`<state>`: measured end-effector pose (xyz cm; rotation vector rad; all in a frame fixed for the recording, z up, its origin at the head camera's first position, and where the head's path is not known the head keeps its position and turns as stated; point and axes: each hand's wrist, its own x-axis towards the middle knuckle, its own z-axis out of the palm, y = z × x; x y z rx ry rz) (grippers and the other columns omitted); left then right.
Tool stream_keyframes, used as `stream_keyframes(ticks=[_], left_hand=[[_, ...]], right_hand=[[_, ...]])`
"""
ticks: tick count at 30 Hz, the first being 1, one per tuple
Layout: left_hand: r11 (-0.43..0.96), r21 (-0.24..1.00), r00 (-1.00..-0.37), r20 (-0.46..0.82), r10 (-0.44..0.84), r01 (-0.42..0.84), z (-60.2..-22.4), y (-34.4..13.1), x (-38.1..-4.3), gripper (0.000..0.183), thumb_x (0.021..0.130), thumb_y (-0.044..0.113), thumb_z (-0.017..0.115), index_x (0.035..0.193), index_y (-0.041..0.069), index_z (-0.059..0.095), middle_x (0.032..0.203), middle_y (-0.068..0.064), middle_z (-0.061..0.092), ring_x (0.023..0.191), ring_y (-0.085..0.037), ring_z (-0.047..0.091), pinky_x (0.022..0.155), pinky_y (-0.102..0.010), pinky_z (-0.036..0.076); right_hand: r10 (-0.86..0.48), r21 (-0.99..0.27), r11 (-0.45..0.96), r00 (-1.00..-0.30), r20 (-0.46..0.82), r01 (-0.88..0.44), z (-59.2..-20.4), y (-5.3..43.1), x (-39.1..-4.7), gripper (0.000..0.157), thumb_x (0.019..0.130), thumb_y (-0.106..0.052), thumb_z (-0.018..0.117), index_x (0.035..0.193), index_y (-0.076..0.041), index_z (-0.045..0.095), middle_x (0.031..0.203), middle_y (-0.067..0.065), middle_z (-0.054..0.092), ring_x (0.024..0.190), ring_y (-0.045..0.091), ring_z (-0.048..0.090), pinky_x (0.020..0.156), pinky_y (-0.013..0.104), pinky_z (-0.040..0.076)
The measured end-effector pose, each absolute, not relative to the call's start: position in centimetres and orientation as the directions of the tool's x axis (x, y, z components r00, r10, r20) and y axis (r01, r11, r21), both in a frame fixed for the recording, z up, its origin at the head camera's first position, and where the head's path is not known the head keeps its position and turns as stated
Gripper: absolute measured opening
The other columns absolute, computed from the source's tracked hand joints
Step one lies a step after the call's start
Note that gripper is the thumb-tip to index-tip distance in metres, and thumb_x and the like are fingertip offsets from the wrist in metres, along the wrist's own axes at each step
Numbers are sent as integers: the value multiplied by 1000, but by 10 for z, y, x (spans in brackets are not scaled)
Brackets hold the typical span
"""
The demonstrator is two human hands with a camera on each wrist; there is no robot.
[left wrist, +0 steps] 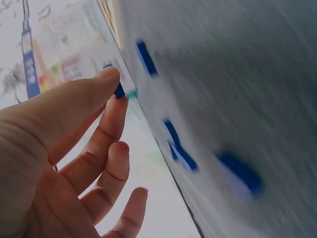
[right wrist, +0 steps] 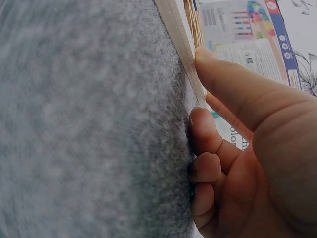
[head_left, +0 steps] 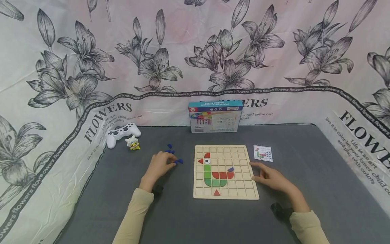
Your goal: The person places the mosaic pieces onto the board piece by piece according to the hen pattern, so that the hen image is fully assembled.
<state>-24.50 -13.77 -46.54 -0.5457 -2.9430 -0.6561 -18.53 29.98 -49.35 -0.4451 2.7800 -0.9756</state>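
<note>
My left hand [head_left: 160, 162] pinches a small blue piece [left wrist: 120, 90] between thumb and index finger, just above the table. Other blue pieces [head_left: 169, 146] lie loose around it, one [head_left: 180, 161] just right of the fingertips. My right hand [head_left: 272, 178] rests at the right edge of a square wooden grid board [head_left: 243, 189], thumb and index finger touching that edge some way apart, the other fingers bent. On the board, red, green, white and blue pieces form a bird shape. A blue piece [head_left: 230, 169] sits at its tail, and a red triangle [head_left: 216, 192] lies below the body.
Right of the board lies a small picture card [head_left: 263, 153] with a similar bird. A toy box [head_left: 215, 117] stands behind the board. At the back left are a white game controller [head_left: 123, 133] and a small figurine [head_left: 132, 142]. Floral cloth hangs behind the grey table.
</note>
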Motion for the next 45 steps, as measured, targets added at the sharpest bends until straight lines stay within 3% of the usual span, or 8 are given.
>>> stream_keyframes(ticks=[9, 19, 27, 45], left_hand=[[816, 390, -904, 151, 401, 427, -466, -91, -248, 17, 78, 19, 74, 94, 17, 73, 85, 5, 67, 85, -16, 53, 86, -45, 39], [797, 334, -861, 112, 497, 503, -461, -43, -248, 16, 81, 20, 72, 97, 18, 73, 84, 3, 67, 83, -17, 54, 83, -46, 41], [772, 296, -823, 113, 557, 563, -460, -11, -250, 17, 82, 23, 70, 99, 22, 73, 84, 7, 68, 81, -13, 55, 79, -40, 43], [761, 333, -808, 1, 589, 556, -453, 53, -260, 16, 83, 28, 69, 98, 24, 73, 85, 11, 67, 87, -10, 54, 79, -32, 39]], right_hand=[[-330, -636, 739, -943, -52, -224, -495, 298, -183, 58, 85, -34, 66, 135, -15, 44, 69, -3, 47, 54, 5, 40, 49, 22, 33], [-336, -638, 735, -941, -47, -230, -496, 298, -183, 57, 85, -33, 66, 135, -14, 45, 69, -3, 47, 53, 5, 39, 49, 22, 33], [-343, -641, 729, -938, -40, -240, -495, 299, -184, 57, 85, -33, 66, 135, -14, 45, 68, -3, 47, 53, 5, 39, 49, 21, 33], [-336, -632, 739, -941, -45, -233, -495, 301, -185, 58, 85, -34, 65, 136, -16, 44, 69, -3, 47, 54, 5, 39, 49, 22, 32]])
